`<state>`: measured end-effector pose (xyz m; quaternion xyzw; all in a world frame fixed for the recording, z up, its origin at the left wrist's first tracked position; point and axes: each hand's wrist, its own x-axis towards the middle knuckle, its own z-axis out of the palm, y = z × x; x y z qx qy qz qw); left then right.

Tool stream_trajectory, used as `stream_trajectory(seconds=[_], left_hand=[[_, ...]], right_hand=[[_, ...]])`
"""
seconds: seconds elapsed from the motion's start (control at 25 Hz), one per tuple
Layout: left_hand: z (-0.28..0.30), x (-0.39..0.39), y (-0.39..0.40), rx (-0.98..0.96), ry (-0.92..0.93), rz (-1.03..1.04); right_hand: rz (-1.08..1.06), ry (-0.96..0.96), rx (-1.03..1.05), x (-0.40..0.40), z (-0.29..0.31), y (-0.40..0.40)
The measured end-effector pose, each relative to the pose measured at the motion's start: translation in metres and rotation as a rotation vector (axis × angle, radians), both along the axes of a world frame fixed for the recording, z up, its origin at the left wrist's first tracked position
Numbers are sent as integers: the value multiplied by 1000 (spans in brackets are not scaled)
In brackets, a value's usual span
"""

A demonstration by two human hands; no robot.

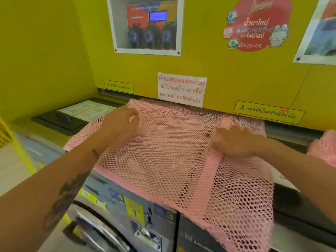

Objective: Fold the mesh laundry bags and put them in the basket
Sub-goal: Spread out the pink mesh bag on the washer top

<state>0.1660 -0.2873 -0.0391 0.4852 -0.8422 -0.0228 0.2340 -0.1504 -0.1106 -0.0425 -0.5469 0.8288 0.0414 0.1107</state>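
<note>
A pink mesh laundry bag (pixel 169 148) lies spread over the top of the washing machines, its near right part hanging down over the machine fronts. My left hand (pixel 121 122) rests on the bag's far left part with the fingers curled, pinching the mesh near its edge. My right hand (pixel 234 140) lies flat on the bag's right side, next to a solid pink strip, fingers spread and pressing the mesh down. A second pink mesh bag (pixel 323 148) lies bunched at the right edge. A yellow basket (pixel 5 135) shows partly at the far left edge.
The yellow wall panel (pixel 181 66) rises right behind the bag, with a paper notice (pixel 181 90) and a windowed dispenser box (pixel 145 24). A black detergent lid (pixel 72 115) sits on the left machine's top. Steel washer fronts and a door handle (pixel 101 233) are below.
</note>
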Motion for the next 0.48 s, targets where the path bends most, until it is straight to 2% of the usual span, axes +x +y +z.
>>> stream_trajectory(seconds=[0.16, 0.32, 0.48], left_hand=[[-13, 20, 7, 337, -303, 95], [-13, 21, 6, 375, -307, 88], [-3, 19, -1, 444, -425, 141]], right_hand=[[0, -59, -1, -42, -10, 20], [-20, -18, -93, -32, -5, 34], [58, 15, -87, -9, 3, 53]])
